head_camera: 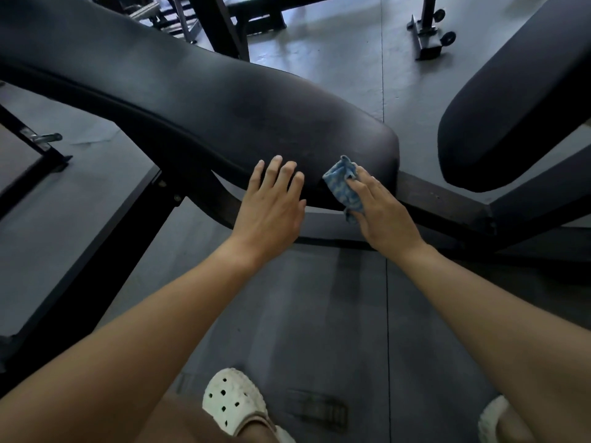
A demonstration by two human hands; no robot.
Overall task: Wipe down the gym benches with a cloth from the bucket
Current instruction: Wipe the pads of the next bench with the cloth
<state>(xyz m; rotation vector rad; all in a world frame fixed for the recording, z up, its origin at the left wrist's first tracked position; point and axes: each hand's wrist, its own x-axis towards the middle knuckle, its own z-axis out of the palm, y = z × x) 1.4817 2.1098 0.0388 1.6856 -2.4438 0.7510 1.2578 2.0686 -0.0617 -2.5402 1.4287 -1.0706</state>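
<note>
Two grips at the end of the pad: your right grip pinches the cloth, left grip rests spread; its length stretches away leftward.

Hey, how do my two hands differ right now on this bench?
The left hand lies flat with straight fingers and holds nothing; the right hand holds a bunched blue cloth. The left hand sits farther from the rounded end of the bench pad than the right hand. Both are at its near edge.
</note>
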